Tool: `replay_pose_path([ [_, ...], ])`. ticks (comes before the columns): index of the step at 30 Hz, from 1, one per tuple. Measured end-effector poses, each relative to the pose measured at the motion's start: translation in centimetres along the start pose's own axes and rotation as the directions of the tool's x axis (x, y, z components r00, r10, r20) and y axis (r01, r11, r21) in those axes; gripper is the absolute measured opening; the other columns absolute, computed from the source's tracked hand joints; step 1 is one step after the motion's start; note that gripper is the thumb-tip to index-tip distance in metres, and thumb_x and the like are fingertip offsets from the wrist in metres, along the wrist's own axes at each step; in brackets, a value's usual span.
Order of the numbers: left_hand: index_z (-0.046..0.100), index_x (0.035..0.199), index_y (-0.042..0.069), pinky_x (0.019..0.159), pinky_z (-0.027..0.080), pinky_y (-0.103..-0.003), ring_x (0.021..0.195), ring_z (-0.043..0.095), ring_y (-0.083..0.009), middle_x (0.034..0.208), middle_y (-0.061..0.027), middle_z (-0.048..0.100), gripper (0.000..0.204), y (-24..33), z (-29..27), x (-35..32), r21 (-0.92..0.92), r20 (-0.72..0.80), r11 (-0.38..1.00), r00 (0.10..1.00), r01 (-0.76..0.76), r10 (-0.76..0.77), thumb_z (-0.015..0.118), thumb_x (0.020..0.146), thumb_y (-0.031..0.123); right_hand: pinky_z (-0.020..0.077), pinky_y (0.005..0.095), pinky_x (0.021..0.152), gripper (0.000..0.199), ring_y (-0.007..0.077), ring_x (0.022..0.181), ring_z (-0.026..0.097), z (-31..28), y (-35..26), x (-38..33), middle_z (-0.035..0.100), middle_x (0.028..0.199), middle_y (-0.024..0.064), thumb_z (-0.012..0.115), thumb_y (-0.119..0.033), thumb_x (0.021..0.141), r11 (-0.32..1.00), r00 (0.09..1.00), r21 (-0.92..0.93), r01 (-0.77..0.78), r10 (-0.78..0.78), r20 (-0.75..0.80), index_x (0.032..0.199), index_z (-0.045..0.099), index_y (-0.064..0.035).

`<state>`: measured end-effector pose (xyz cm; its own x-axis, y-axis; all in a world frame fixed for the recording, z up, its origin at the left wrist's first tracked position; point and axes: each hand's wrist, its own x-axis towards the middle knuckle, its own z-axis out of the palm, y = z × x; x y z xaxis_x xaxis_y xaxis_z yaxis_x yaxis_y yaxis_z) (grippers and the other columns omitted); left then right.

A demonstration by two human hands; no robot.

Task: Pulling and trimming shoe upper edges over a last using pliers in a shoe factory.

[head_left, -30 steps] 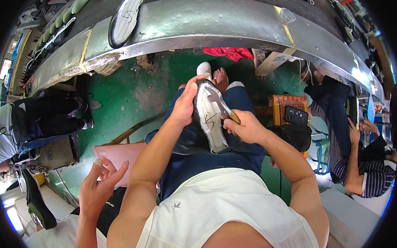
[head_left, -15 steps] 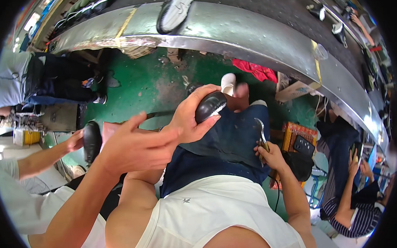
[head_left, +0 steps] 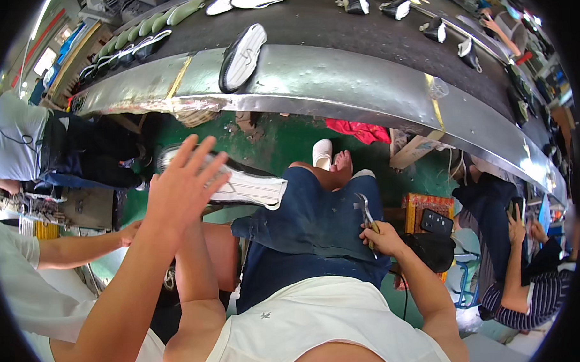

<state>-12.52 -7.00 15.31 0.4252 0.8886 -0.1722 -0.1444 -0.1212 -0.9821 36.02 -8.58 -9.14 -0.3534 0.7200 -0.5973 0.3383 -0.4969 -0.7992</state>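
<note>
My right hand (head_left: pixel 383 238) is closed around the handle of metal pincers (head_left: pixel 366 210) with a curved jaw, held over my dark blue apron (head_left: pixel 324 231). A black shoe (head_left: pixel 249 190) lies level at left centre, its white stitched underside turned up. My left forearm (head_left: pixel 197 273) reaches up towards the shoe's rear. Another person's hand (head_left: pixel 183 181), fingers spread, passes in front and hides my left hand, so I cannot see its grip. That person's other hand (head_left: pixel 131 233) shows farther left.
Ahead runs a metal-edged conveyor bench (head_left: pixel 337 74) carrying several shoes, one black and white shoe (head_left: pixel 243 58) at its near edge. A dark power strip (head_left: pixel 436 222) rests on an orange box (head_left: pixel 425 205) at right. Co-workers sit at both sides. Red cloth (head_left: pixel 360 131) lies under the bench.
The black shoe has gone from toe-up in my left hand to underside-up, farther left. The other person's spread hand has risen in front of my left hand. The view has tilted up.
</note>
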Motion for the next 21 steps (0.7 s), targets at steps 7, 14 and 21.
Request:
replay_pose_path([
  [7,0.068,0.118,0.016,0.111,0.038,-0.041,0.126,0.049,-0.0265,0.133,-0.0072,0.058,0.036,1.1,4.9,-1.3,-0.985,0.124,-0.150,0.945,0.082,-0.301,0.058,0.083,0.015,0.0535,0.0279,0.071,0.028,0.0125,0.076,0.066,0.6,0.2,-0.1,0.071,0.092,0.0062,0.060,-0.013,0.098,0.999,1.000,0.033,0.026,-0.026,-0.018,0.119,0.062,0.0052],
  [14,0.054,0.132,0.004,0.111,0.036,-0.047,0.128,0.048,-0.0360,0.139,-0.0158,0.052,0.043,1.2,12.5,-9.8,-0.932,0.291,-0.122,0.503,0.341,-0.814,0.058,0.091,0.017,0.0536,0.0277,0.071,0.025,0.0129,0.076,0.067,0.7,0.1,-0.5,0.071,0.091,0.0067,0.060,-0.014,0.098,0.998,0.997,0.053,0.045,-0.042,-0.059,0.115,0.064,0.0037],
  [21,0.018,0.154,-0.011,0.123,0.014,-0.053,0.151,0.016,-0.0461,0.162,-0.0334,0.014,0.088,6.5,2.5,-3.6,-0.728,0.286,-0.193,0.035,0.658,-0.958,0.072,0.089,0.016,0.0541,0.0289,0.071,0.020,0.0131,0.075,0.068,0.5,-0.6,0.3,0.072,0.089,0.0066,0.060,-0.017,0.097,0.998,0.999,0.045,0.048,-0.047,-0.026,0.107,0.065,0.0008],
])
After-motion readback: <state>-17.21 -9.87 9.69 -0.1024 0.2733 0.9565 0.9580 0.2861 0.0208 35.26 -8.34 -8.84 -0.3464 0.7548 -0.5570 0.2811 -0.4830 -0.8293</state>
